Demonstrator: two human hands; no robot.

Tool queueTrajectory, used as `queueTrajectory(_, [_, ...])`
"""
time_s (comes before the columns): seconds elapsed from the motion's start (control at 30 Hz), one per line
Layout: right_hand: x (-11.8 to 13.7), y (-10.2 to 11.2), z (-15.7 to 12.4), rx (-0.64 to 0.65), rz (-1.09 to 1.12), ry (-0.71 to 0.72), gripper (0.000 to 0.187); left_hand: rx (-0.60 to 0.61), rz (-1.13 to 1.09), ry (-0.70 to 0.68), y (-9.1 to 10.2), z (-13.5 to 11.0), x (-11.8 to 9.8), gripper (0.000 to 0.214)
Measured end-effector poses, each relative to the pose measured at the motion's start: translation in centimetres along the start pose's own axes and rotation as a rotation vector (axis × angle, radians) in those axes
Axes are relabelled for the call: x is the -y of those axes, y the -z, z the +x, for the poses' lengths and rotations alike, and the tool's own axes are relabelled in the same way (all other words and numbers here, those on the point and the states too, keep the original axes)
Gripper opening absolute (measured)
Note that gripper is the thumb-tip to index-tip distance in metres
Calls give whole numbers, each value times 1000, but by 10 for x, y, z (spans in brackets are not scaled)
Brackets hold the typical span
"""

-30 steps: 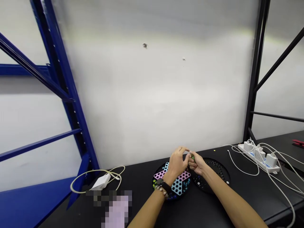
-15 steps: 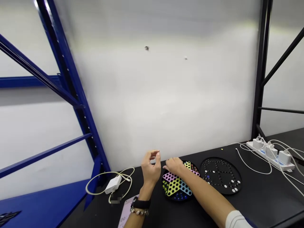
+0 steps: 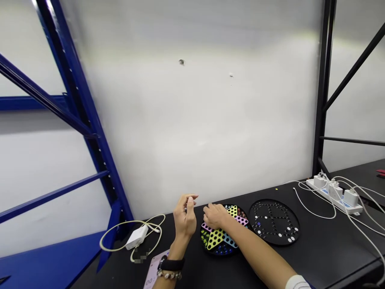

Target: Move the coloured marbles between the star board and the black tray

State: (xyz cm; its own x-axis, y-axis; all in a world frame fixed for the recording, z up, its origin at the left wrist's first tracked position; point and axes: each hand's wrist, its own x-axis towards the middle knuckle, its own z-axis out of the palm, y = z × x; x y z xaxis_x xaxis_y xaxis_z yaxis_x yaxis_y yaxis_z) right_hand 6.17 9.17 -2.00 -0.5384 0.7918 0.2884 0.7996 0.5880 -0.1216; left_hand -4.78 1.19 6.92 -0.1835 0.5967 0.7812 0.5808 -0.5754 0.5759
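Observation:
My right hand (image 3: 214, 216) is over the upper left part of a round Chinese checkers board (image 3: 215, 239). Its fingers curl down and together, and whatever they pinch is hidden. The board has a yellow, pink and blue star dotted with dark holes. Yellow-green marbles (image 3: 205, 237) fill a rim section at the left, and dark blue ones (image 3: 223, 250) lie at the front. Just left of the board, my left hand (image 3: 185, 220) is raised above the table, fingers loosely bent and thumb apart. Nothing shows in it, though part of the palm is hidden.
Right of the board lies a round black tray (image 3: 275, 230) with small holes and several white pieces. A white power strip (image 3: 333, 196) with plugs and cables is farther right. At left are a white adapter (image 3: 136, 237) with a looped cable and a phone (image 3: 152, 269). A wall rises behind.
The view has shifted slightly, moving everything a little left. My left hand has turned a little, its thumb now more upright. My right hand stays over the board's upper left, fingers more tucked in.

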Motion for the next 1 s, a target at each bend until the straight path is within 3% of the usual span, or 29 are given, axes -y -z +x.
queueTrajectory(0.13, [5,-4,2,-34,19,-28,32,31,3,-23,-1,-2,-1,36])
queueTrajectory(0.43, [12,-5,1,64,167,-67,47,55,8,-20,0,-5,2,36])
queueTrajectory(0.67, [7,-4,3,-60,304,-119,37,58,-5,-15,2,-6,-2,36])
queueTrajectory(0.87, [-31,17,2,-205,822,-362,36,105,51,38,3,-7,3,38])
queueTrajectory(1.0, [-71,27,-23,-254,982,-369,35,372,191,171,-6,-9,15,39])
